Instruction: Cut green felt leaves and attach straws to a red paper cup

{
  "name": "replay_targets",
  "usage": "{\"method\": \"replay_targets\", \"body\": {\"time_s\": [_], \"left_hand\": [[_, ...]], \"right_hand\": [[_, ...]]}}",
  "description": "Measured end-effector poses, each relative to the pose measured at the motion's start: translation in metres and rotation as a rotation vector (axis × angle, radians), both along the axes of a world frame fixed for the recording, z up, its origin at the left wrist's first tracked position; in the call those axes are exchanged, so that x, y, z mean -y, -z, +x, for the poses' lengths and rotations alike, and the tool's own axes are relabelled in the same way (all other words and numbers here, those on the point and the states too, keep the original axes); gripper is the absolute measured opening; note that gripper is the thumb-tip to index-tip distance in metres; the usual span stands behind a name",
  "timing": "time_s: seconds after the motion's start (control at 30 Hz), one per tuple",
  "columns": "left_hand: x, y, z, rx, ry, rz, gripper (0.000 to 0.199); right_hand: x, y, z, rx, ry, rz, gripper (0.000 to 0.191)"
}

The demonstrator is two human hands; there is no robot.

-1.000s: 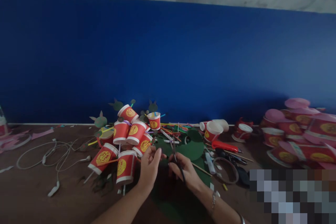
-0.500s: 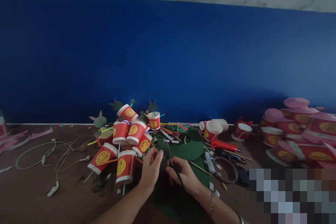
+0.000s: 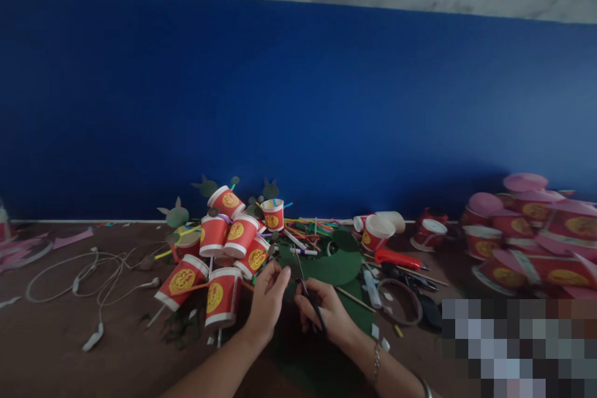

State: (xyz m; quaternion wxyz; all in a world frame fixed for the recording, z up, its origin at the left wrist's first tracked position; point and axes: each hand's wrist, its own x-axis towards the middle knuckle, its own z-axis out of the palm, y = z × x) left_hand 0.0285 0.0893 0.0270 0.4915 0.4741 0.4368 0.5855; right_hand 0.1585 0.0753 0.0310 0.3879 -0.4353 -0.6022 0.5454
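Observation:
My right hand is closed around the dark handles of a pair of scissors, whose thin blades point up and away in front of my left fingers. My left hand is closed, thumb against fingers, on what looks like a small piece of dark green paper, mostly hidden and hard to separate from the background. Beneath and beyond both hands lie larger sheets of dark green paper with curved cut edges. Just left of my left hand stands a red paper cup with a yellow emblem and a straw under it.
Several red cups with green paper animal heads are piled to the left. Colourful straws lie behind. On the right are a red-handled cutter, a glue stick, a tape roll and pink-topped cups. White earphones lie left.
Both hands and the scissors stay in almost the same place. The objects around them have not visibly moved.

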Motion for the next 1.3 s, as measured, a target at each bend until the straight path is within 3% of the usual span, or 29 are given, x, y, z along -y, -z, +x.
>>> {"method": "replay_targets", "body": {"time_s": [0.63, 0.97, 1.3], "left_hand": [[-0.0024, -0.0013, -0.0041, -0.002, 0.1, 0.017, 0.024], [-0.0034, -0.0028, -0.002, 0.01, 0.053, -0.005, 0.025], [-0.0013, -0.0031, -0.0019, -0.068, 0.084, 0.042, 0.027]], "right_hand": [[-0.0011, -0.0023, 0.0027, 0.018, 0.006, -0.011, 0.037], [-0.0011, -0.0057, 0.0027, 0.023, 0.024, -0.001, 0.036], [-0.0016, -0.0013, 0.0025, 0.011, -0.008, 0.004, 0.038]]}}
